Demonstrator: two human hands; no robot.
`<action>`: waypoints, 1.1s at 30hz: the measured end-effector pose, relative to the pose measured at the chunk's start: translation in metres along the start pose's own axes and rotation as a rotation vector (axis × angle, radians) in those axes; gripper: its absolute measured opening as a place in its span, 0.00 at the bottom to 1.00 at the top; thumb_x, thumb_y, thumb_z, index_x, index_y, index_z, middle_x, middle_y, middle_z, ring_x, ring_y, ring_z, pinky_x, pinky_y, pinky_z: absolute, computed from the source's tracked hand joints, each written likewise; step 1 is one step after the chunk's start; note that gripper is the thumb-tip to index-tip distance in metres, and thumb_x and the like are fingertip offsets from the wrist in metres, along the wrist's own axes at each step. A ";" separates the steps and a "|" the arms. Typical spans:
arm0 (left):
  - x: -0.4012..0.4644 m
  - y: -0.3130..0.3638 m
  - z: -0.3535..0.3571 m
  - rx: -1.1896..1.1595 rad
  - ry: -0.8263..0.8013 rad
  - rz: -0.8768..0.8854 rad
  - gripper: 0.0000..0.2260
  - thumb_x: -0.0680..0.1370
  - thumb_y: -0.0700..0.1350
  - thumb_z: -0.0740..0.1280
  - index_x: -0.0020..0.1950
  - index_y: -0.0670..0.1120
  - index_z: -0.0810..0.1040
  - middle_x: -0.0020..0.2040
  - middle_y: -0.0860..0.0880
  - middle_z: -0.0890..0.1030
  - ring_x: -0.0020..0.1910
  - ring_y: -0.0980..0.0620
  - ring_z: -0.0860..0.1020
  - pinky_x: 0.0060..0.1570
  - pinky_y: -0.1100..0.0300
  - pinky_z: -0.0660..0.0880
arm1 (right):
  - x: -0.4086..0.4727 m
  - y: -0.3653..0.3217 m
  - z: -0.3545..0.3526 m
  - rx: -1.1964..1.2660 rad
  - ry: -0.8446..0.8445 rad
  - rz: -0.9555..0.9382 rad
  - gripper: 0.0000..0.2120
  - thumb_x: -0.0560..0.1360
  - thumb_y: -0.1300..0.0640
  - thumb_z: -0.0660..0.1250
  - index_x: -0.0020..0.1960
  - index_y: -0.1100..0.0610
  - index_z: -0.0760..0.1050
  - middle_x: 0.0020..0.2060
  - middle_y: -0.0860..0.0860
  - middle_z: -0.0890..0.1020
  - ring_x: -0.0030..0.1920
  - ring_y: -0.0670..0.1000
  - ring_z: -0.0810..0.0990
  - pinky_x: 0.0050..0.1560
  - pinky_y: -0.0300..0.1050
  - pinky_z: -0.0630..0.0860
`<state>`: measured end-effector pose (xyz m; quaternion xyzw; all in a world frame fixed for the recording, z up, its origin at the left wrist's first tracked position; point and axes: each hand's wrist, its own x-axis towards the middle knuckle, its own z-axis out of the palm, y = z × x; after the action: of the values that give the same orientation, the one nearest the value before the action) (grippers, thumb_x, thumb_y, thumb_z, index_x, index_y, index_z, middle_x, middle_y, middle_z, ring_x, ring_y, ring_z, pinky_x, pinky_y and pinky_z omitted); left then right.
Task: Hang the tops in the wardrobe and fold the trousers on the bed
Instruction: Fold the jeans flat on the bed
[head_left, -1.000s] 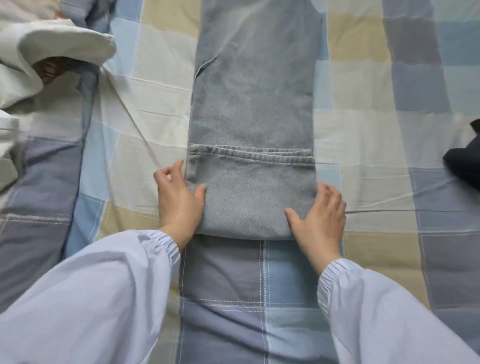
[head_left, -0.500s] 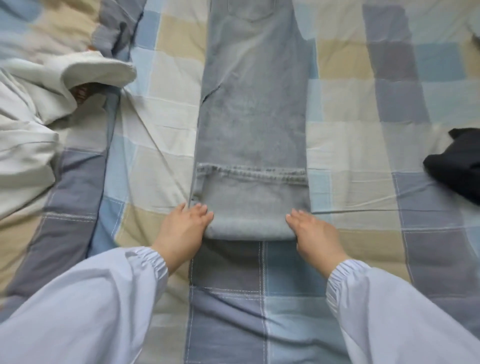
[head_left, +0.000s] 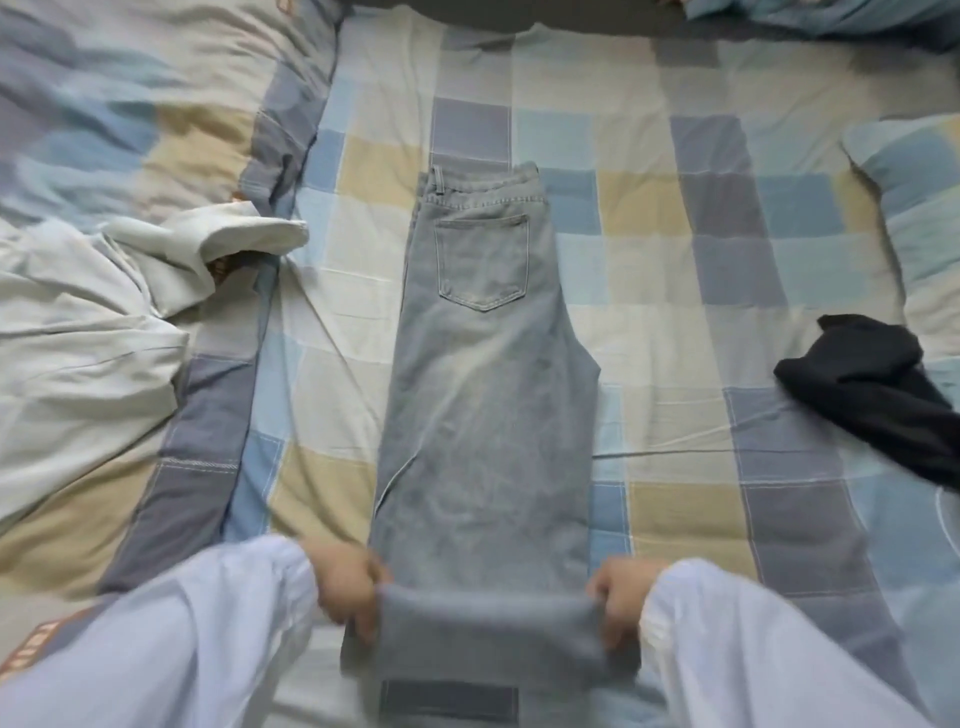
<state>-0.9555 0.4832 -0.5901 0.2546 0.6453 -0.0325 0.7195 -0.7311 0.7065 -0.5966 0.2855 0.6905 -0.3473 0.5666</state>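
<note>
checked bed (head_left: 649, 249) carries pale denim trousers (head_left: 483, 395) lengthwise at its middle, waistband far. to fold well, lift both corners level and carry the near fold squarely toward the pocket. left hand (head_left: 345, 590) and right hand (head_left: 615, 597) each grip a near corner, fingers curled round denim.

White garment (head_left: 78, 332) left, black garment (head_left: 878, 395) right.

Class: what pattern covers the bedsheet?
Head view: the checked cotton bedsheet has blue, grey, beige and cream squares.
</note>
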 end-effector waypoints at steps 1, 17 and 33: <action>0.005 -0.004 -0.011 -0.245 0.072 0.101 0.09 0.63 0.40 0.70 0.40 0.51 0.82 0.47 0.45 0.79 0.42 0.53 0.77 0.42 0.63 0.72 | 0.006 0.005 -0.015 0.247 0.165 -0.070 0.08 0.70 0.61 0.70 0.42 0.49 0.76 0.38 0.45 0.78 0.41 0.44 0.76 0.41 0.36 0.71; 0.096 -0.019 0.060 -0.543 1.147 -0.004 0.16 0.78 0.49 0.64 0.63 0.45 0.68 0.57 0.43 0.80 0.55 0.40 0.77 0.50 0.52 0.73 | 0.080 -0.030 0.071 0.909 1.001 0.309 0.24 0.78 0.43 0.58 0.67 0.58 0.64 0.57 0.59 0.78 0.56 0.62 0.77 0.52 0.50 0.70; 0.117 0.085 -0.016 0.299 1.325 0.238 0.24 0.62 0.43 0.72 0.57 0.51 0.76 0.59 0.48 0.75 0.62 0.43 0.71 0.66 0.35 0.59 | 0.107 0.002 -0.074 1.097 0.836 0.073 0.09 0.75 0.55 0.66 0.47 0.61 0.78 0.42 0.51 0.80 0.48 0.52 0.78 0.54 0.43 0.72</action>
<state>-0.9188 0.5968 -0.6736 0.3863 0.9052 0.1206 0.1294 -0.7933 0.7668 -0.6934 0.6639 0.5654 -0.4880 0.0377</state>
